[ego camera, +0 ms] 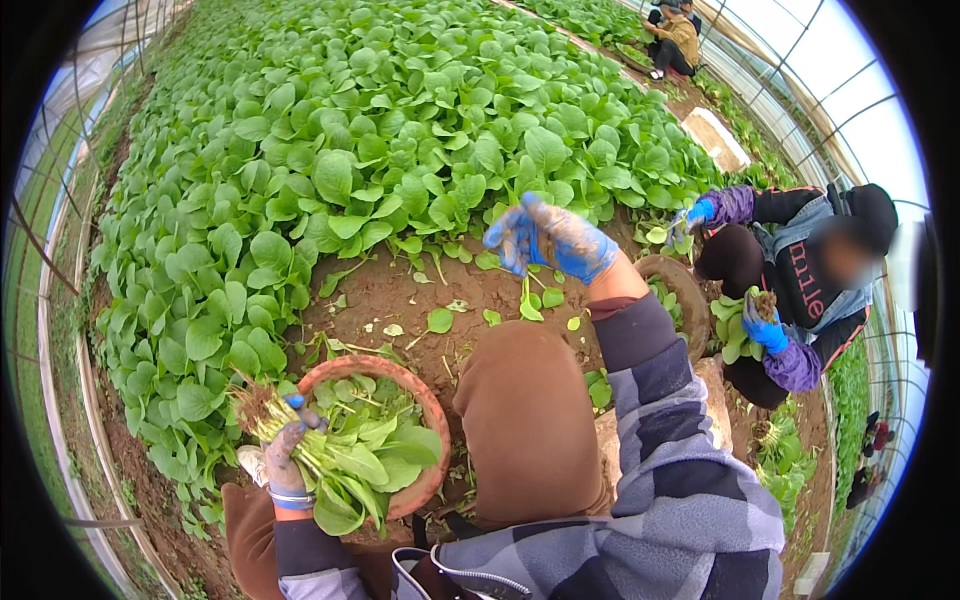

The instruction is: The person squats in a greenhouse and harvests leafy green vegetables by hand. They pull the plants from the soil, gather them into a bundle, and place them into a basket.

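Note:
My left hand (289, 450), in a soiled blue glove, is closed around a bunch of leafy green plants (360, 465) with their muddy roots pointing up and left. The leaves hang over a round reddish-brown basin (442, 442) that holds loose green leaves. My right hand (551, 236), in a muddy blue glove, is raised over bare soil near the edge of the dense leafy bed (337, 176). A small leafy stem (529, 304) shows just below that hand; whether the fingers pinch it I cannot tell.
At the right, a co-worker (810, 277) in blue gloves holds plants beside another round basin (694, 315). Pulled plants (784, 465) lie on the ground at lower right. Further people (675, 37) sit at the upper right. Greenhouse hoops arch along both sides.

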`<move>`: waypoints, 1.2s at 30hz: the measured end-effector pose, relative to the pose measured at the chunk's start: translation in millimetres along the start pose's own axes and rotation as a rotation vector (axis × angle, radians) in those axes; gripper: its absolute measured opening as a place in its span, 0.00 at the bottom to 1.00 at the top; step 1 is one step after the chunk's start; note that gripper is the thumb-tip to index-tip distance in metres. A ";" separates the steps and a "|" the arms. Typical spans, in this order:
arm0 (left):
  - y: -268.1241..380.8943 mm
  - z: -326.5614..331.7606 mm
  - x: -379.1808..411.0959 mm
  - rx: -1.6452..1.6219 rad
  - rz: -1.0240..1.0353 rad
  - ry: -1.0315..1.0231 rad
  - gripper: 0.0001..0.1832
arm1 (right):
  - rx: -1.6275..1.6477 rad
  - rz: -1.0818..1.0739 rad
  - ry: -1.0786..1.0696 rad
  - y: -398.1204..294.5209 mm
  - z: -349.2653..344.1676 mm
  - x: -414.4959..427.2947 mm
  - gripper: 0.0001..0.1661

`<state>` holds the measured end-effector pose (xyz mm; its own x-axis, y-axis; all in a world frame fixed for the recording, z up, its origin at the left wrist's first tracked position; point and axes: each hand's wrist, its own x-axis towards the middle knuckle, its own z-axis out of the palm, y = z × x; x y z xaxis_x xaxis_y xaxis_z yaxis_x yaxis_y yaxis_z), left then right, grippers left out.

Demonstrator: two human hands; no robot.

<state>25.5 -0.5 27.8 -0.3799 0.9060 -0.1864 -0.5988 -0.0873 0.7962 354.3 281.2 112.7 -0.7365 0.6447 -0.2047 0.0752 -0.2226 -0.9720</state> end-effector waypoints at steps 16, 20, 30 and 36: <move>-62.8 -52.9 48.1 0.243 -0.304 0.026 0.22 | -0.806 0.912 0.977 345.3 -155.4 61.4 0.33; -70.8 -54.3 48.1 0.211 -0.419 0.138 0.35 | -0.845 1.127 0.854 354.3 -181.9 89.9 0.30; -78.7 -54.8 53.5 0.299 -0.458 0.077 0.26 | -0.964 1.166 0.611 386.2 -240.8 99.7 0.22; -55.4 10.1 41.5 0.427 -0.313 0.061 0.20 | -0.696 1.118 0.170 324.5 -174.6 77.8 0.17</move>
<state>50.0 46.1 -18.2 -0.2772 0.8345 -0.4762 -0.3544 0.3718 0.8580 438.8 386.8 -238.8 0.0358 0.4545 -0.8900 0.9455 -0.3037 -0.1171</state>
